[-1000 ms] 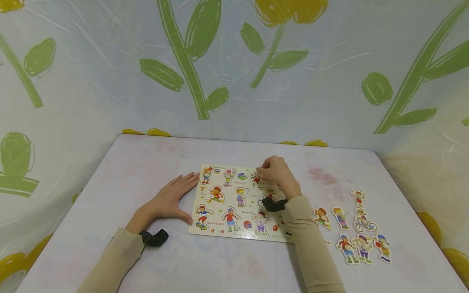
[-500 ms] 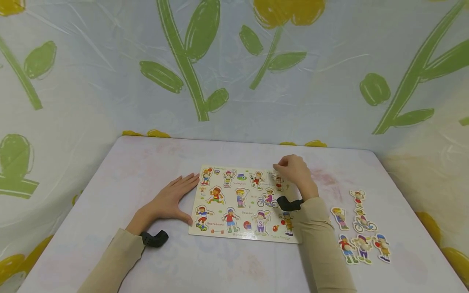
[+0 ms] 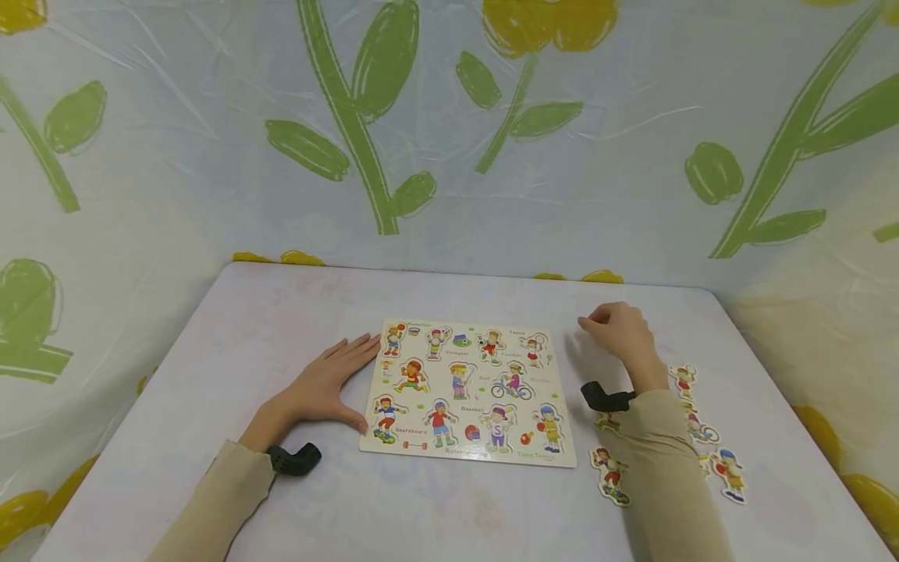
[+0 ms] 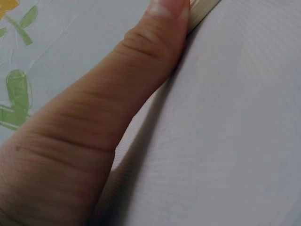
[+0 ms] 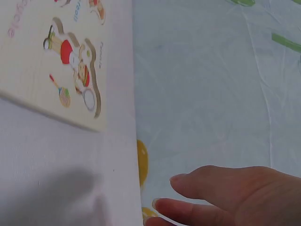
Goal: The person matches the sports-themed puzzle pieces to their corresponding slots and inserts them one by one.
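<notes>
My left hand (image 3: 325, 384) lies with fingers spread at the left side of a wooden puzzle board (image 3: 427, 402). Its thumb (image 4: 153, 44) presses against the board's edge in the left wrist view. My right hand (image 3: 621, 336) is beyond the board's right side, fingers bent and nothing between thumb and fingertips. In the right wrist view, the thumb (image 5: 211, 186) stands apart from the fingers. Nearest to that hand on the board is the tennis recess (image 5: 70, 56), with its printed player showing. A footballer piece (image 3: 490, 346) sits in the top row.
Loose figure pieces lie around my right forearm: a skateboarder (image 3: 609, 476), a tennis player (image 3: 683, 380), a cyclist (image 3: 702, 428) and a table tennis player (image 3: 729, 474). The forearm hides others. A flower-printed sheet (image 3: 590, 195) stands behind the table (image 3: 295, 297).
My right hand has moved right, from the footballer piece across the tennis corner and off the board. The footballer piece now shows uncovered. My left hand has stayed in place.
</notes>
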`<state>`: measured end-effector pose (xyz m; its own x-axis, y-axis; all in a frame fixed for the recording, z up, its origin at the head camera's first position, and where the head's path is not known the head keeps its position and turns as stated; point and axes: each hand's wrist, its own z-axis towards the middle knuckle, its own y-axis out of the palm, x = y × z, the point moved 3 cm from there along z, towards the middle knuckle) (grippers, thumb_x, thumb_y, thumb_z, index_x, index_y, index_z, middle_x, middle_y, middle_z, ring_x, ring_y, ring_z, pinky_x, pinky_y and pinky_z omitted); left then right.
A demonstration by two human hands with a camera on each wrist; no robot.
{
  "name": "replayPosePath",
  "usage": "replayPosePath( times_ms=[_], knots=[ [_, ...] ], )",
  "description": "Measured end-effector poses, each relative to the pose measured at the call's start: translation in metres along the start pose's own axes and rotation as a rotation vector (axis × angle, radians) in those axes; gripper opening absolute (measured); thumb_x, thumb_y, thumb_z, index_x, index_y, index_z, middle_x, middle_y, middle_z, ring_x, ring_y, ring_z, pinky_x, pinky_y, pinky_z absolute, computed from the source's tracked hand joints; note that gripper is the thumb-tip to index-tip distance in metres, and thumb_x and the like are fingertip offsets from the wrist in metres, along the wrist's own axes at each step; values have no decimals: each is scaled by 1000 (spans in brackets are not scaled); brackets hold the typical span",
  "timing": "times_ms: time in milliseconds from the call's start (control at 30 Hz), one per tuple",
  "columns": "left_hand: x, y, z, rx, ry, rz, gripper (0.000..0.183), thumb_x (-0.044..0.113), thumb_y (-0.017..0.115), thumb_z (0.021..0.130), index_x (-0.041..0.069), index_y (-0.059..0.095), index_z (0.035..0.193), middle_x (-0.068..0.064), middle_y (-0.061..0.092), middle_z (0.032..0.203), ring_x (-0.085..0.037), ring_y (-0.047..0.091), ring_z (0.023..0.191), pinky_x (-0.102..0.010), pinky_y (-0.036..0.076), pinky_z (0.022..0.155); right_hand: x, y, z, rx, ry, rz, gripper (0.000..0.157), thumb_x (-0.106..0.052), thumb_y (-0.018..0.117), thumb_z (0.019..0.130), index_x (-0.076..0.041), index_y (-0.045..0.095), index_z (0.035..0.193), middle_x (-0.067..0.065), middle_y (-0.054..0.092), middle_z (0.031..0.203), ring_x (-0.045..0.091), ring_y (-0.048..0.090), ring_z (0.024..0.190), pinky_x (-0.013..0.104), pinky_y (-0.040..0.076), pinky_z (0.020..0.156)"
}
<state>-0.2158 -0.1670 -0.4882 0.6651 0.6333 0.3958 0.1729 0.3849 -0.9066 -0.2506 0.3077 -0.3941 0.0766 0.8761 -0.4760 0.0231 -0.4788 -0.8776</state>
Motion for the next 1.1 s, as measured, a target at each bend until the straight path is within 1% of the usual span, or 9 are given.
replayPosePath(
  times_ms=[167, 300, 400, 533, 700, 833, 900, 967, 1100],
  knots=[
    [-1, 1, 0, 3, -1, 9, 135, 83, 72, 58, 9, 22, 159, -4, 18, 165, -27, 13, 151, -48, 11, 122, 20, -15, -4, 2, 3, -23, 41, -33, 61, 96, 6, 69, 105, 22, 67, 99, 34, 60, 84, 43, 50, 66],
    [0, 1, 0, 8, 1, 3, 134, 82, 73, 58, 9, 22, 159, -4, 19, 165, -27, 14, 151, -49, 11, 122, 34, -26, -10, -5, 17, -38, 44, -35, 59, 97, 8, 67, 106, 25, 67, 101, 39, 60, 88, 47, 50, 66],
    [0, 1, 0, 6, -1, 6, 134, 83, 72, 58, 9, 22, 159, -4, 19, 165, -27, 14, 151, -49, 12, 122, 44, -33, -16, 3, 23, -48, 46, -35, 57, 97, 9, 66, 106, 27, 66, 102, 40, 60, 89, 47, 51, 64],
    [0, 1, 0, -1, -6, 6, 134, 83, 72, 59, 9, 22, 159, -3, 18, 165, -27, 13, 152, -48, 11, 122, 60, -41, -24, 23, 35, -58, 47, -36, 57, 98, 9, 66, 105, 28, 65, 100, 37, 60, 83, 41, 51, 57],
    [0, 1, 0, -10, -8, 6, 134, 82, 73, 59, 9, 21, 159, -3, 18, 165, -26, 12, 152, -48, 10, 122, 81, -49, -33, 27, 65, -70, 46, -35, 57, 97, 10, 66, 103, 24, 66, 92, 30, 59, 74, 33, 47, 51],
    [1, 1, 0, -14, -10, 12, 134, 82, 73, 59, 9, 21, 159, -3, 18, 165, -26, 12, 152, -47, 10, 122, 97, -54, -38, 8, 86, -81, 47, -34, 57, 97, 12, 65, 101, 21, 65, 85, 30, 57, 71, 33, 45, 51],
    [2, 0, 0, -14, -9, 10, 134, 81, 73, 59, 9, 21, 159, -4, 18, 165, -27, 13, 152, -48, 10, 122, 104, -56, -40, -2, 85, -92, 44, -32, 59, 96, 12, 66, 99, 19, 65, 83, 30, 57, 73, 33, 45, 53],
    [2, 0, 0, -14, -9, 7, 133, 81, 73, 59, 8, 22, 159, -4, 19, 165, -27, 13, 152, -48, 10, 122, 112, -57, -42, -28, 90, -90, 40, -28, 61, 95, 12, 66, 98, 17, 65, 81, 29, 58, 72, 32, 45, 53],
    [3, -1, -1, -15, -13, 3, 133, 80, 74, 59, 8, 22, 158, -4, 18, 165, -27, 13, 152, -47, 10, 123, 123, -54, -43, -98, 103, -59, 31, -20, 65, 90, 11, 67, 93, 8, 67, 73, 22, 60, 65, 32, 48, 54]
  ],
)
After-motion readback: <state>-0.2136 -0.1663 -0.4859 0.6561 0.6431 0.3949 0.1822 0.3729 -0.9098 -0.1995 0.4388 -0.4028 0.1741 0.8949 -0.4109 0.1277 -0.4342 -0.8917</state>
